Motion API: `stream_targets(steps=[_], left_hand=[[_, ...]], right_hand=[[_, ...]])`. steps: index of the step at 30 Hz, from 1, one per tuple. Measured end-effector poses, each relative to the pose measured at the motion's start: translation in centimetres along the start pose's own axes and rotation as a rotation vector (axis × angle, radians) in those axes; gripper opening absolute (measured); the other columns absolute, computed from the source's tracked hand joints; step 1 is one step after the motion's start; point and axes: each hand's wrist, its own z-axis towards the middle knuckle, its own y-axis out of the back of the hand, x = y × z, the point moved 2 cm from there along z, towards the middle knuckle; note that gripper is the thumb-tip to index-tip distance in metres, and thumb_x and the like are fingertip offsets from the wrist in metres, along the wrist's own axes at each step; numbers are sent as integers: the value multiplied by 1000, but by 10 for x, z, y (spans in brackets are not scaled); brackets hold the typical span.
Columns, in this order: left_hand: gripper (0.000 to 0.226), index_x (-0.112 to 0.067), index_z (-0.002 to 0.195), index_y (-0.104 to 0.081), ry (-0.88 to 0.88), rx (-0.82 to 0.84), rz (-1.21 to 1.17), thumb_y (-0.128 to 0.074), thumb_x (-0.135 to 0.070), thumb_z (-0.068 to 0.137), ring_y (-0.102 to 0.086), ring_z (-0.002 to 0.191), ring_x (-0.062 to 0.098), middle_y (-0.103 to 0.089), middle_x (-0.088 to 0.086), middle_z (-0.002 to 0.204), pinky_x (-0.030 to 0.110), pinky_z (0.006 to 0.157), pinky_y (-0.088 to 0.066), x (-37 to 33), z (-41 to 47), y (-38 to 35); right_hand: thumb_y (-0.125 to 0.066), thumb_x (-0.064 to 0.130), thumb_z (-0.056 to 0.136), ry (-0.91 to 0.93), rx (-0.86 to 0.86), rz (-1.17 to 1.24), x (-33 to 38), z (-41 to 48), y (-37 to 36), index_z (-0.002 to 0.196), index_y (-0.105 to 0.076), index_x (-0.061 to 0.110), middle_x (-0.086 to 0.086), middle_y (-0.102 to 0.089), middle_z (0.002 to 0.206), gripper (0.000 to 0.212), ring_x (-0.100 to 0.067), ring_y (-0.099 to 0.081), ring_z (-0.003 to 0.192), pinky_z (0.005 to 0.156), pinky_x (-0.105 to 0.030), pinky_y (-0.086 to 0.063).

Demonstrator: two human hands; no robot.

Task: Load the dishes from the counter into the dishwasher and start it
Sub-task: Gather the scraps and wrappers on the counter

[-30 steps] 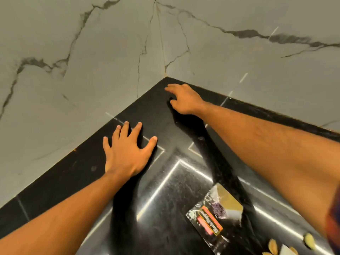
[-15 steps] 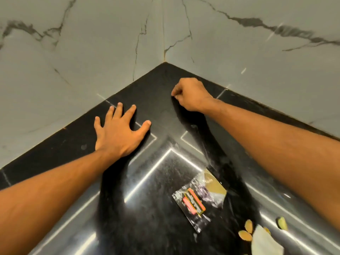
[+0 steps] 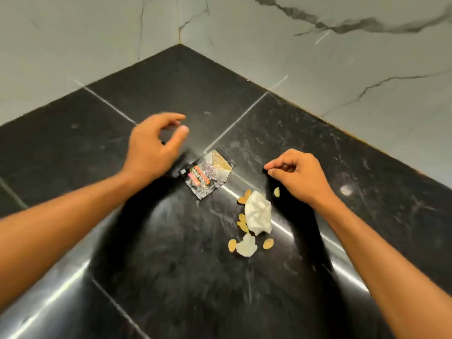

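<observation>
Where hands (image 3: pixel 156 145) hover, counter (image 3: pixel 171 277) gleams black.

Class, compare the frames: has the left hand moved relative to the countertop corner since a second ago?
Yes. The left hand has pulled back from the corner toward the wrapper, lifted off the counter with fingers curled.

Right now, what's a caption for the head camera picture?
Two empty hands, left and right, hover over a wrapper and crumpled tissue.
</observation>
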Motion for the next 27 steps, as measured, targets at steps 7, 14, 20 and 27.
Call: stream_targets(steps=[7, 14, 20, 27], left_hand=[[52, -31, 124, -69, -151, 494, 296, -47, -54, 83, -51, 132, 22, -59, -1, 140, 57, 111, -34, -47, -106, -15], [33, -26, 110, -72, -169, 281, 305, -54, -40, 87, -56, 109, 15, -64, -10, 118, 33, 94, -36, -43, -152, 17], [31, -24, 111, -69, -151, 228, 369, -56, -39, 87, -54, 107, 17, -60, -8, 114, 35, 92, -37, -49, -151, 13], [29, -26, 113, -67, -146, 244, 394, -56, -38, 89, -51, 109, 14, -57, -10, 114, 32, 94, -34, -49, -152, 15]], right_hand=[[-77, 20, 85, 18, -84, 178, 17, -72, -20, 89, -78, 31, 12, -67, 96, 12, -11, -66, 86, 81, -32, -54], [-63, 82, 68, 59, -22, -9, 41, -99, -35, 140, -55, 33, 15, -51, 133, 88, -10, -45, 127, 107, -28, -36], [-60, 93, 59, 151, 56, -187, 55, -111, -58, 153, -41, 27, 11, -39, 146, 117, -10, -34, 138, 119, -40, -32], [-69, 74, 72, 337, -37, -304, 56, -123, -67, 127, -65, 16, -3, -58, 124, 79, -21, -52, 115, 97, -31, -45]])
